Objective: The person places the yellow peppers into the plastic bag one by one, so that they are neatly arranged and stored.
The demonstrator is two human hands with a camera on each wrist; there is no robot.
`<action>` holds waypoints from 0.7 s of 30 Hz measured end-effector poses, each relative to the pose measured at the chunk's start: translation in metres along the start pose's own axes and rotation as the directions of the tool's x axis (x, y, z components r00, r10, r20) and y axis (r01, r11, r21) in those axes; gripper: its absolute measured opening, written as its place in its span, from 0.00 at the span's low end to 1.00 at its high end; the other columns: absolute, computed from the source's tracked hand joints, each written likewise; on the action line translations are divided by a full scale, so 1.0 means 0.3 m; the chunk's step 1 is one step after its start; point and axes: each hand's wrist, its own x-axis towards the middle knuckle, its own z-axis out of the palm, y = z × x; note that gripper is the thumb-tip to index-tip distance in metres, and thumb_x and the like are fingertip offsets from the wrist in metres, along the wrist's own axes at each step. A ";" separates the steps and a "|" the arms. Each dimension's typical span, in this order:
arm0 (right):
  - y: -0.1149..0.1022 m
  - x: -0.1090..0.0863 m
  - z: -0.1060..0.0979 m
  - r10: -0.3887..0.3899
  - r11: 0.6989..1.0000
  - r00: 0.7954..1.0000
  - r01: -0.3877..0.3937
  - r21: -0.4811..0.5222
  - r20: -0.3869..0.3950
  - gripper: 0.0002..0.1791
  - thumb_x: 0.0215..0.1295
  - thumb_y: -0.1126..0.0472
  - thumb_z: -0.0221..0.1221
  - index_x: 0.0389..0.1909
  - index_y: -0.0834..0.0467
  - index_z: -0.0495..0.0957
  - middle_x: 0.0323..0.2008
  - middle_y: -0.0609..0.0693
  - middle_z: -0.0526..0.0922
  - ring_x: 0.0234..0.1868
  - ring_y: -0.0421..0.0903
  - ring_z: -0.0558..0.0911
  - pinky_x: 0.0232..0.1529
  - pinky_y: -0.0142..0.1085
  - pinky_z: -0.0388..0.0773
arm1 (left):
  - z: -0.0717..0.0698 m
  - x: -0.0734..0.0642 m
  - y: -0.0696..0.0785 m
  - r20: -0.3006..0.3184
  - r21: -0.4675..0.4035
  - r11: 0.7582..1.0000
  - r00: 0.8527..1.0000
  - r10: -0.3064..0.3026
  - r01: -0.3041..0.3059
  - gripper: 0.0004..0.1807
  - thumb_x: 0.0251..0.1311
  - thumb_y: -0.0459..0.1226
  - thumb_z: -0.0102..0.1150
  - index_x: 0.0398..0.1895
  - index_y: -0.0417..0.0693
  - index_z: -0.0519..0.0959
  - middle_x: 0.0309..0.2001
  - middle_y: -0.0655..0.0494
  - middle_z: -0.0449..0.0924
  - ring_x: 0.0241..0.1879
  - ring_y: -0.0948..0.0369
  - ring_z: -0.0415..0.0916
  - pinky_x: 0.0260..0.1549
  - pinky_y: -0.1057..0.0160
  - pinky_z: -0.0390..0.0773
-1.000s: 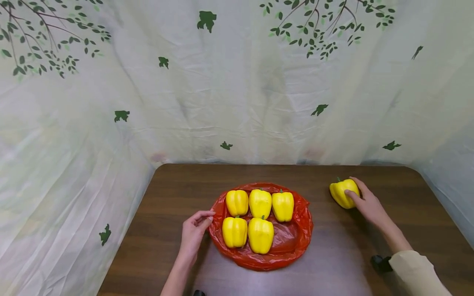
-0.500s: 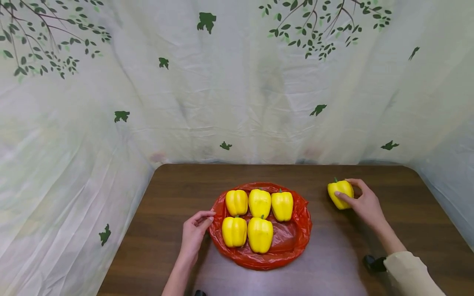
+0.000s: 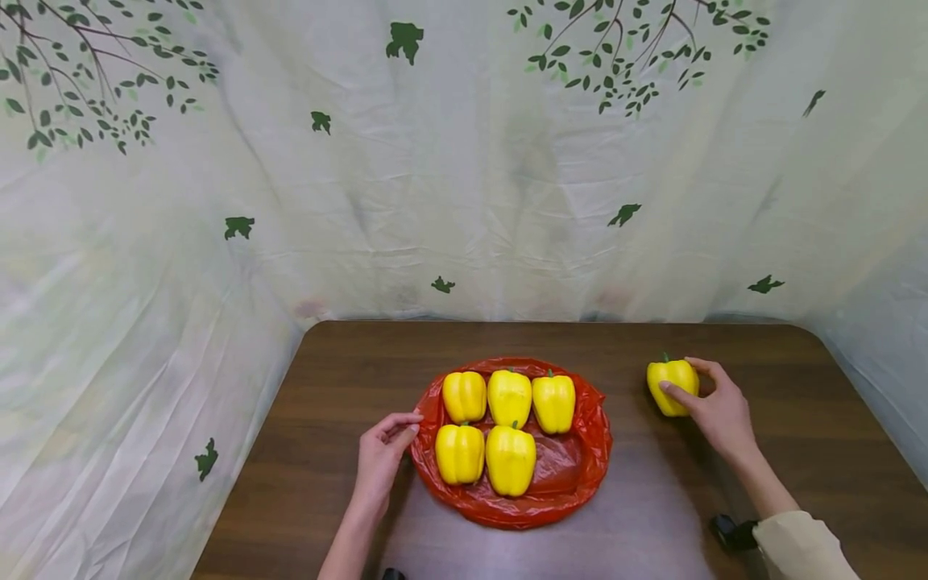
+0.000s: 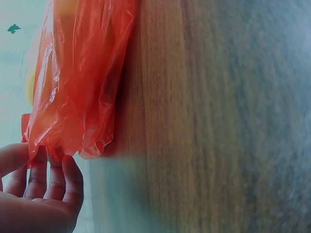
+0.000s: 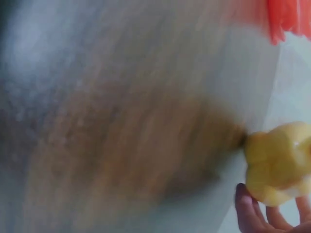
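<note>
A round red plastic bag (image 3: 551,509) lies spread out on the table, its rim rolled into a ring. Several yellow bell peppers (image 3: 511,461) stand inside it in two rows, with bare red plastic at the front right. My left hand (image 3: 383,455) pinches the bag's left rim between thumb and fingers; the left wrist view shows the thin red plastic (image 4: 82,87) at the fingertips. Off to the right, my right hand (image 3: 723,411) holds another yellow bell pepper (image 3: 673,387) by its side, green stem up. In the right wrist view, fingers curl beneath that pepper (image 5: 277,162).
The brown wooden table (image 3: 348,362) has rounded back corners. A pale curtain (image 3: 493,201) printed with leaves hangs behind it and along the sides. A black strap piece (image 3: 734,533) sits at the right wrist, by a beige sleeve (image 3: 805,544).
The right hand's grip has shifted on the bell pepper, which has turned more upright and sits slightly nearer the front. The left hand and the bag stay where they were.
</note>
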 end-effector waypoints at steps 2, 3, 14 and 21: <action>-0.014 -0.007 -0.001 -0.013 1.000 1.000 0.014 -0.026 0.025 0.41 0.62 0.42 0.64 0.67 0.62 0.64 0.63 0.66 0.68 0.49 0.62 0.73 0.39 0.39 0.73 | 0.002 -0.001 0.001 0.002 -0.001 1.000 1.000 -0.001 0.001 0.10 0.65 0.30 0.60 0.48 0.37 0.83 0.49 0.44 0.80 0.45 0.55 0.79 0.45 0.67 0.79; -0.020 -0.012 -0.001 -0.020 0.999 0.999 0.021 -0.031 0.038 0.41 0.62 0.42 0.65 0.67 0.62 0.64 0.62 0.67 0.67 0.48 0.62 0.73 0.39 0.41 0.73 | 0.002 -0.001 0.002 0.002 -0.004 1.000 1.000 -0.002 0.002 0.10 0.65 0.30 0.60 0.48 0.37 0.83 0.49 0.44 0.80 0.45 0.55 0.79 0.45 0.67 0.79; -0.068 -0.082 0.005 -0.003 0.999 1.000 0.002 0.037 0.026 0.40 0.62 0.41 0.64 0.68 0.58 0.64 0.64 0.66 0.62 0.53 0.64 0.70 0.37 0.30 0.74 | 0.004 -0.005 0.005 0.002 0.008 1.000 1.000 -0.004 0.004 0.11 0.65 0.31 0.60 0.48 0.38 0.83 0.50 0.44 0.80 0.46 0.54 0.79 0.46 0.68 0.78; -0.110 -0.117 0.013 -0.053 0.996 0.998 0.050 0.072 0.044 0.37 0.63 0.44 0.64 0.68 0.57 0.65 0.64 0.64 0.64 0.56 0.66 0.71 0.36 0.28 0.76 | 0.006 -0.001 0.003 0.002 0.002 1.000 1.000 -0.012 0.012 0.10 0.65 0.29 0.59 0.47 0.37 0.83 0.48 0.44 0.80 0.44 0.54 0.79 0.44 0.67 0.79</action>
